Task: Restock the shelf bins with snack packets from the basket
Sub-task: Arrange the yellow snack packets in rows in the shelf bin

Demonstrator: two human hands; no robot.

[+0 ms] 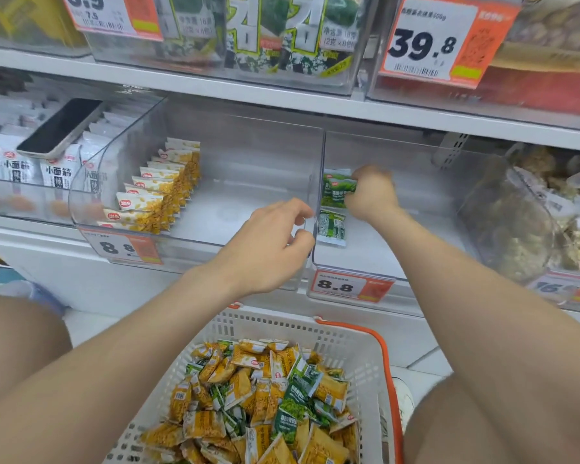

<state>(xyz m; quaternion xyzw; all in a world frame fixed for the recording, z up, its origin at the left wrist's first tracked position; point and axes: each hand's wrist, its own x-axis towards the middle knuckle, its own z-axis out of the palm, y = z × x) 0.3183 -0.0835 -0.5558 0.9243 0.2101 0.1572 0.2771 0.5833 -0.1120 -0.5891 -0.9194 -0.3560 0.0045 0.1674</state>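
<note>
- Head view: we are pinching a green packet (pixel 337 190) by its upper right corner with our right hand (pixel 370 192), fingers curled onto it, just right of the bin wall (pixel 318 169).
- The packet is standing upright with its long axis vertical. It is lying leftward from the fingers and nearly touching that wall. A second green packet (pixel 330 227) is lying flat just in front of it, also on the wall's right side.
- Our left hand (pixel 275 242) is hovering at the wall's front edge with fingers curled (we are unable to tell whether they are gripping the plastic). The right hand is the nearer one to the packet.
- Right of the wall, the bin floor (pixel 399 236) is looking smooth and white, with room rightward and behind. We are judging the coming move to be an easy set-down beside the wall.
- Left of the wall, well apart, yellow packets (pixel 161 195) are standing in a row. The basket (pixel 359 333) below the wall is holding the mixed supply.
</note>
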